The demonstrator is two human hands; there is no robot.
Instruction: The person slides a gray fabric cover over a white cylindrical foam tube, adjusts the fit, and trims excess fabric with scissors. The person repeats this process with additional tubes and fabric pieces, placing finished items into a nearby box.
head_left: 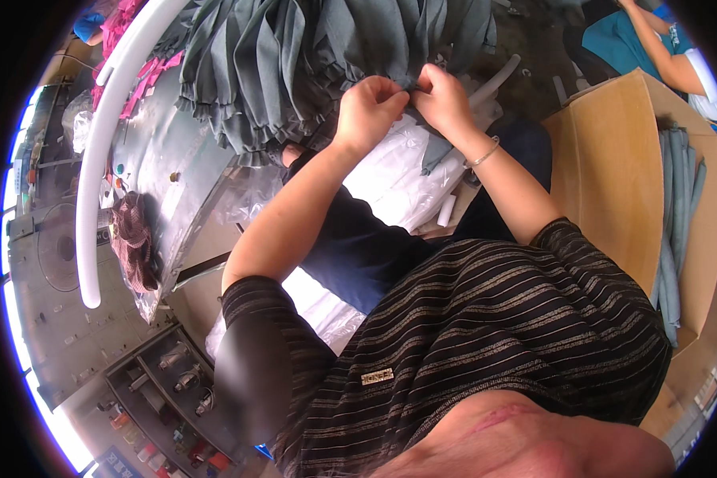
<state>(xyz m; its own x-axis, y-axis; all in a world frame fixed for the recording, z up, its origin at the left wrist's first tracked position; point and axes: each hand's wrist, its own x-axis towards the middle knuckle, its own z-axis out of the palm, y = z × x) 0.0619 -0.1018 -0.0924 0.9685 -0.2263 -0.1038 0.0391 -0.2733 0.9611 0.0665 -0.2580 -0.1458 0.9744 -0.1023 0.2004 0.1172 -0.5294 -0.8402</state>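
A row of grey-green cloth garments [255, 72] with gathered, ruffled ends lies bunched at the top of the view. At its near edge my left hand [366, 115] pinches a bit of this grey cloth between thumb and fingertips. Close beside it, my right hand [444, 103] is closed on the same spot of the cloth, with a thin bracelet [486, 151] on its wrist. The fingertips almost meet, and whatever small detail lies between them is hidden. Below the hands, a flap of grey cloth [436, 153] hangs over white plastic wrapping [394, 179].
To the right stands an open cardboard box [605, 151] holding folded grey-green cloth [673, 231]. A white curved tube [88, 199] arches along the left, near a plastic-covered table [167, 159] with a brown checked cloth [133, 239]. Another person's arm [665, 52] shows at upper right.
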